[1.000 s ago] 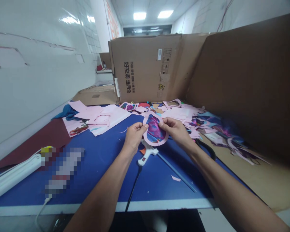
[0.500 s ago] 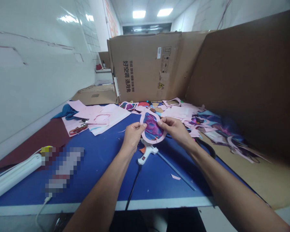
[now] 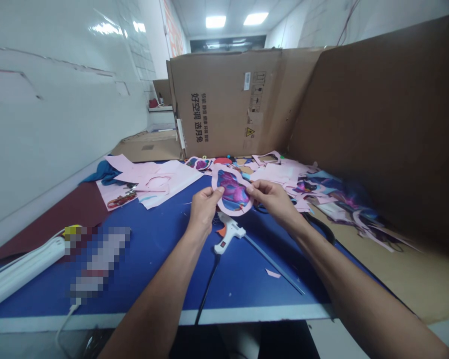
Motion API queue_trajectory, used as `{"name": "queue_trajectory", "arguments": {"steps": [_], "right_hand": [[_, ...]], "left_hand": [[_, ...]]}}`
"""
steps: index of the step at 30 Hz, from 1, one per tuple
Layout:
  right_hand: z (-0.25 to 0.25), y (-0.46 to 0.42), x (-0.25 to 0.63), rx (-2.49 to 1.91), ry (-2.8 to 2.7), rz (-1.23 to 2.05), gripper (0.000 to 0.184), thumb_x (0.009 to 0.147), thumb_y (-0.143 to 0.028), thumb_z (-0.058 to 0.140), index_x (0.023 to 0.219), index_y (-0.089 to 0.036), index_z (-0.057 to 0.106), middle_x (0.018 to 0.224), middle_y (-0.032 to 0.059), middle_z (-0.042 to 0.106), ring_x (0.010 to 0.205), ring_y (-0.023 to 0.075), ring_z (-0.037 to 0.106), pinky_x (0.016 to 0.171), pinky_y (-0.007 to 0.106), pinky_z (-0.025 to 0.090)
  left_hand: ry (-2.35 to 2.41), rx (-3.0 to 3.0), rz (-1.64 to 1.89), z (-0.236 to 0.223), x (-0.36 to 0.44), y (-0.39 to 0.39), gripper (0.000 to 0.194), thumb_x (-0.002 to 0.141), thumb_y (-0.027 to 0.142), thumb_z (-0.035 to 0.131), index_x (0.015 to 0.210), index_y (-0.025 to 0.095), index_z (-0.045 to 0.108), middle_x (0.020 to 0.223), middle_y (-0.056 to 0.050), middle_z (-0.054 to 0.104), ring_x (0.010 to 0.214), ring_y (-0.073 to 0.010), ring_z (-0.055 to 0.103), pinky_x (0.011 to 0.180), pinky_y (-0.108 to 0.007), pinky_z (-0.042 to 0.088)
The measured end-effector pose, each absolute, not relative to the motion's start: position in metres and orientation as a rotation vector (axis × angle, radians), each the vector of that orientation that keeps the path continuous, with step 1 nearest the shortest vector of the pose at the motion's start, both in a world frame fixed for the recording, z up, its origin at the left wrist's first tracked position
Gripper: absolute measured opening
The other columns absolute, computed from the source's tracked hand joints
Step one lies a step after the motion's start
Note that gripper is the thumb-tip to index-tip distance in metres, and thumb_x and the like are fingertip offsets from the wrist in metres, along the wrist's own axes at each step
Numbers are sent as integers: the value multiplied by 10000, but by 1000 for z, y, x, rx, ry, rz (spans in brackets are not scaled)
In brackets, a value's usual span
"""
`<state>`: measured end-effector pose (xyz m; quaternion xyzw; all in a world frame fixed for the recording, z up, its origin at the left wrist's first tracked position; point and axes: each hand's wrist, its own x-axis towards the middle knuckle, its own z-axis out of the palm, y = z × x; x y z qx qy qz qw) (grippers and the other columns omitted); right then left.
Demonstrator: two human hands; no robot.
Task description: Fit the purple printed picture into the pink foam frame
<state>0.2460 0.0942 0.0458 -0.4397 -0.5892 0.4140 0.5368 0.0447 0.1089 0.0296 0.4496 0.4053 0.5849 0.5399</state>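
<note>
A pink-edged paper cutout [image 3: 231,191] with a blue and purple pattern is held up over the blue table [image 3: 164,259]. My left hand [image 3: 202,208] pinches its left edge. My right hand [image 3: 271,198] pinches its right edge. Below the cutout a white glue gun [image 3: 229,232] with an orange tip lies on the table, its black cord running toward me. A thin grey stick [image 3: 273,265] lies beside it to the right.
Pink paper sheets [image 3: 153,182] and patterned scraps [image 3: 322,194] litter the far and right side. Tall cardboard panels [image 3: 377,124] wall the back and right. A white power strip [image 3: 26,269] lies at left, red-handled scissors [image 3: 121,200] beyond it. A blue cloth [image 3: 103,173] sits by the wall.
Both hands have lifted the cutout slightly up and away, and turned it so that it now lies more sideways between them. The glue gun shows more fully beneath it.
</note>
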Motion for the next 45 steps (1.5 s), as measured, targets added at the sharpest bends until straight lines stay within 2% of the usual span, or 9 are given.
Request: {"name": "queue_trajectory", "arguments": {"steps": [4, 9, 19, 28, 34, 37, 45], "right_hand": [[45, 94, 245, -1042, -1401, 992, 494, 762, -671, 850, 770, -206, 683, 653, -4, 627, 603, 143, 518, 591, 284, 418], [47, 93, 245, -1012, -1373, 1010, 491, 740, -655, 873, 806, -201, 698, 695, 6, 667, 616, 153, 560, 605, 294, 465], [50, 91, 245, -1010, -1391, 1007, 473, 759, -649, 854, 789, -206, 691, 701, -1, 653, 626, 146, 536, 616, 291, 453], [49, 90, 245, -1026, -1383, 993, 488, 745, -666, 851, 789, -208, 688, 692, -5, 637, 604, 142, 515, 577, 285, 434], [48, 90, 244, -1033, -1387, 1021, 496, 744, -672, 854, 794, -207, 690, 691, -3, 647, 596, 141, 513, 559, 281, 429], [46, 91, 244, -1034, -1403, 1035, 495, 715, -652, 879, 770, -204, 677, 668, -7, 643, 576, 135, 503, 546, 276, 408], [44, 88, 242, -1035, -1494, 1148, 435, 714, -572, 903, 749, -196, 687, 655, -9, 654, 568, 135, 534, 551, 270, 426]], "left_hand": [[945, 1079, 1367, 31, 46, 107, 470, 672, 595, 912, 754, 174, 719, 642, 3, 659, 552, -130, 560, 594, -268, 499], [913, 1086, 1292, 33, 50, 102, 475, 662, 585, 924, 785, 166, 737, 710, -37, 712, 610, -166, 631, 620, -292, 531], [925, 1103, 1282, 34, 50, 101, 499, 632, 607, 930, 701, 188, 667, 653, 0, 647, 572, -141, 584, 596, -282, 523], [912, 1128, 1279, 36, 51, 99, 505, 645, 596, 922, 666, 190, 624, 626, 19, 601, 547, -112, 530, 556, -247, 461], [923, 1148, 1276, 36, 50, 98, 478, 659, 581, 916, 690, 185, 650, 643, 12, 614, 555, -117, 539, 558, -252, 455], [911, 1133, 1266, 37, 51, 98, 459, 651, 562, 928, 759, 184, 690, 693, -4, 671, 582, -136, 582, 566, -260, 466], [862, 1166, 1361, 35, 52, 101, 316, 694, 404, 905, 863, 172, 774, 820, -31, 754, 691, -149, 644, 679, -271, 509]]}}
